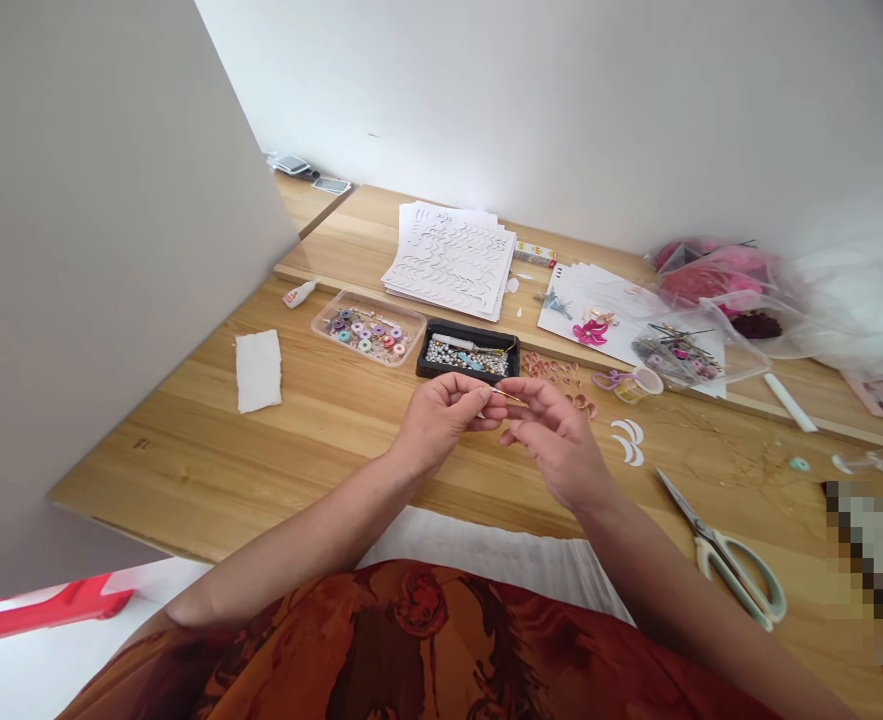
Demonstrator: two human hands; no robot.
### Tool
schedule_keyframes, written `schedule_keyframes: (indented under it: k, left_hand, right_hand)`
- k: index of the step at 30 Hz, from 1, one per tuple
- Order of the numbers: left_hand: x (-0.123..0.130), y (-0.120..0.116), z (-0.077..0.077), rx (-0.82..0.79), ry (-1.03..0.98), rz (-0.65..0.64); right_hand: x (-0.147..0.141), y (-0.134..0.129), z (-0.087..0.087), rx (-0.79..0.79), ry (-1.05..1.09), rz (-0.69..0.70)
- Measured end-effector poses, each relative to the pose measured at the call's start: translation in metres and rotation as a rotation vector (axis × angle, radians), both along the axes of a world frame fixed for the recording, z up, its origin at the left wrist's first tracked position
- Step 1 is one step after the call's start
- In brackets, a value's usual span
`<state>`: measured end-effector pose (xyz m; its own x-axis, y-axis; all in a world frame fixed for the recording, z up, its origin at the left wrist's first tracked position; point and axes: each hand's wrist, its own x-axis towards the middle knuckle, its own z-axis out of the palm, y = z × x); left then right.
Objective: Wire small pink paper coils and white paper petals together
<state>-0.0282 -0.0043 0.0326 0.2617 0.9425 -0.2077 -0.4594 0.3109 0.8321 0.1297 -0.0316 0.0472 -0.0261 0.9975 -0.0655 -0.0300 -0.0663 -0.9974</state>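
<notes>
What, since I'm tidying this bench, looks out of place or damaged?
Small copper-coloured pieces lie loose on the table beside the black tray, unlike the beads kept inside it, though possibly set out deliberately. Nothing looks clearly damaged.

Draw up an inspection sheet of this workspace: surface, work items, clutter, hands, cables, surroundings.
Surface: light-brown wooden table.
Work items: slim gold-coloured piece, exact kind too small to tell; black rectangular tray of silvery beads just beyond.
Clutter: clear plastic tray of coloured round pieces, white paper stack, metal scissors with pale handles.
Hands: left hand pinches the piece; right hand is beside it, contact unclear.
Cables: nothing seen.
Surroundings: plain white wall behind, smooth grey panel at left.
</notes>
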Motion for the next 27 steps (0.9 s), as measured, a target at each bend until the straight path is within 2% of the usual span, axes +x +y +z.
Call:
schedule_keyframes:
  k: [3,10,14,17,22,27]
  left_hand:
    - [-0.001,0.0,0.001,0.006,0.011,0.033]
    - [-0.002,0.001,0.006,-0.011,0.02,0.096]
    - [-0.003,0.001,0.005,-0.011,0.03,0.126]
    - [-0.003,0.001,0.004,0.013,0.038,0.117]
    - [0.0,0.0,0.005,0.047,0.049,0.095]
    - [0.001,-0.002,0.006,0.04,0.094,0.086]
  right_hand:
    - [-0.012,-0.005,-0.007,-0.011,-0.048,0.008]
    - [-0.019,-0.015,-0.018,0.151,-0.2,-0.094]
    - [-0.017,-0.019,-0.022,0.208,-0.287,-0.079]
    - [-0.014,-0.016,-0.018,0.182,-0.29,-0.063]
    - [-0.008,-0.001,-0.005,0.122,-0.202,-0.111]
    - [-0.009,0.011,0.004,0.086,-0.226,-0.111]
